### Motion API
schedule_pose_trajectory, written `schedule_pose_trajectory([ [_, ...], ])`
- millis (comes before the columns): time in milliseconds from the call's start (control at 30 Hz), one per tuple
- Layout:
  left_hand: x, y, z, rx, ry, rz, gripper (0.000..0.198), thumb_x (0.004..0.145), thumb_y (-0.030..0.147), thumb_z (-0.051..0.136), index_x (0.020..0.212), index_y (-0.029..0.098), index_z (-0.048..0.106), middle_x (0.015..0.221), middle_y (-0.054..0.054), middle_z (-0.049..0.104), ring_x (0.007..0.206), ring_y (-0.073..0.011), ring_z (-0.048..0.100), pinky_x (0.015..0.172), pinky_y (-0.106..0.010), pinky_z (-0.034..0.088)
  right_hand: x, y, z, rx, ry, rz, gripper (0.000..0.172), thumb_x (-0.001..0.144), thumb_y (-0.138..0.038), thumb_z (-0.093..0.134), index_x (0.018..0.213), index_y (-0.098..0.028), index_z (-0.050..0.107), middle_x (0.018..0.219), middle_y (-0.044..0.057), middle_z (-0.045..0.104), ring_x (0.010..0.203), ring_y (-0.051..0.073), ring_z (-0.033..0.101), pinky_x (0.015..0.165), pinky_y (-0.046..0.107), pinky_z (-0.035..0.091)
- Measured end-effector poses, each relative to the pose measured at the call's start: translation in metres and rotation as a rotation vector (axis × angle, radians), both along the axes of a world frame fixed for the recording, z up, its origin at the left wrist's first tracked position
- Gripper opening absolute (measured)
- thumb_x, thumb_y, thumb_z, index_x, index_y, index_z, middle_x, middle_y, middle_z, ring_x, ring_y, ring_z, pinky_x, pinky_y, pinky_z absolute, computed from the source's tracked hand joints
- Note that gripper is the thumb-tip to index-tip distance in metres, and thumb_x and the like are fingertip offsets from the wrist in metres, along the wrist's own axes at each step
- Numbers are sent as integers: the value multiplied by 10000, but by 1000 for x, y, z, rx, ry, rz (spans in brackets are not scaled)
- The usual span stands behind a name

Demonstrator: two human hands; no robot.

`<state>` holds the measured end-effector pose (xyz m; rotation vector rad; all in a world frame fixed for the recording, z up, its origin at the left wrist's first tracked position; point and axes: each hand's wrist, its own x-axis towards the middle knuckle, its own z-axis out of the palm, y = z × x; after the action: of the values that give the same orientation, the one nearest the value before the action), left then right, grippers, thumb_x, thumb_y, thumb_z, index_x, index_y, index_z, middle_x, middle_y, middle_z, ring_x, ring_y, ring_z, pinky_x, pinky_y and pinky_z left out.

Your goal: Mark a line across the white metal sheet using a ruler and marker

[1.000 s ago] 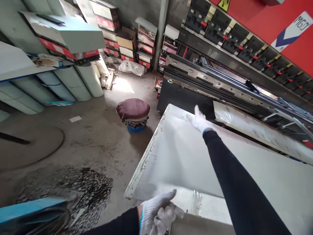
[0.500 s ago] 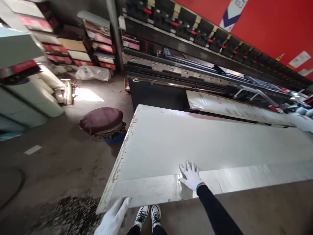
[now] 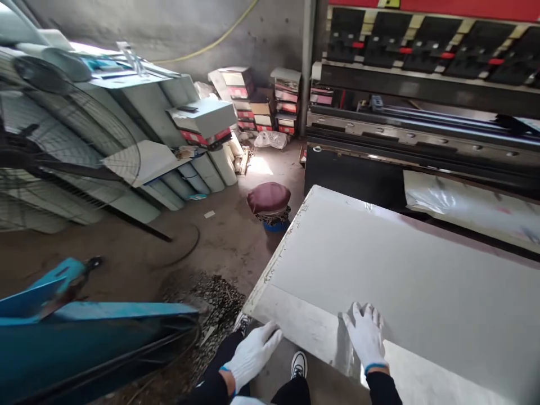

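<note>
A wide pale sheet (image 3: 405, 253) lies flat on a long table with a scuffed left edge. A shinier silvery strip (image 3: 306, 323) runs along the near side. My right hand (image 3: 366, 333), in a white knit glove with a blue cuff, rests on the sheet where it borders the strip, fingers spread and palm down. Beside the near edge, close to the left corner, is my left hand (image 3: 254, 353), gloved alike. Its fingers are loosely stretched toward the edge, with nothing visible in them; whether they touch it I cannot tell.
A long press-like machine (image 3: 422, 135) stands behind the table. On the floor sit a maroon cushioned stool (image 3: 270, 198) and a gravelly heap (image 3: 215, 298). Left are a blue metal object (image 3: 105, 343), a large fan (image 3: 54, 146), pale rolls (image 3: 206, 171) and stacked boxes (image 3: 287, 104).
My view has swung left, bringing the fan and blue metal object into sight. My left hand has shifted along the near edge, away from the corner. My right hand stays flat on the sheet.
</note>
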<state>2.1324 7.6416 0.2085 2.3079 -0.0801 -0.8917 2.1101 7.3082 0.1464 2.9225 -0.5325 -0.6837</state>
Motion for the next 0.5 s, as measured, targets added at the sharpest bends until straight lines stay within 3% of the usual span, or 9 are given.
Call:
schedule_pose_trajectory([
  [133, 43, 45, -23, -26, -72, -208, 457, 1008, 563, 322, 1090, 248, 643, 1104, -83, 714, 1044, -250, 658, 902, -331, 464, 54, 67, -9, 35, 7, -11, 715, 1007, -609, 393, 1509, -114, 514, 1621, 215, 333, 1509, 443, 245, 1229, 534, 211],
  [233, 96, 104, -32, -54, -106, -339, 458, 1017, 562, 300, 1061, 244, 627, 1044, -84, 711, 972, -245, 664, 841, -328, 461, 102, 130, -22, -30, -8, -147, 869, 946, -688, 486, 1505, -23, 477, 1652, 254, 224, 1510, 474, 199, 1185, 542, 308],
  [300, 138, 155, -34, -49, -85, -292, 422, 1015, 549, 322, 1045, 255, 623, 1029, -65, 713, 958, -229, 663, 826, -311, 455, 130, 163, -32, -55, -30, -270, 894, 909, -718, 531, 1457, -11, 507, 1639, 296, 206, 1492, 476, 233, 1104, 561, 400],
  [367, 181, 209, -34, -19, -25, -162, 397, 1012, 532, 333, 1032, 259, 620, 1041, -52, 715, 979, -216, 662, 845, -299, 453, 152, 182, -40, -28, -35, -374, 811, 921, -703, 504, 1390, -42, 543, 1608, 308, 259, 1459, 452, 310, 998, 573, 479],
  [500, 260, 300, -46, 67, 68, 56, 408, 1021, 479, 260, 1044, 256, 601, 1085, -54, 717, 1056, -208, 658, 932, -312, 447, 175, 178, -53, 40, -13, -491, 711, 895, -659, 504, 1354, -118, 548, 1593, 281, 299, 1434, 427, 383, 882, 581, 543],
])
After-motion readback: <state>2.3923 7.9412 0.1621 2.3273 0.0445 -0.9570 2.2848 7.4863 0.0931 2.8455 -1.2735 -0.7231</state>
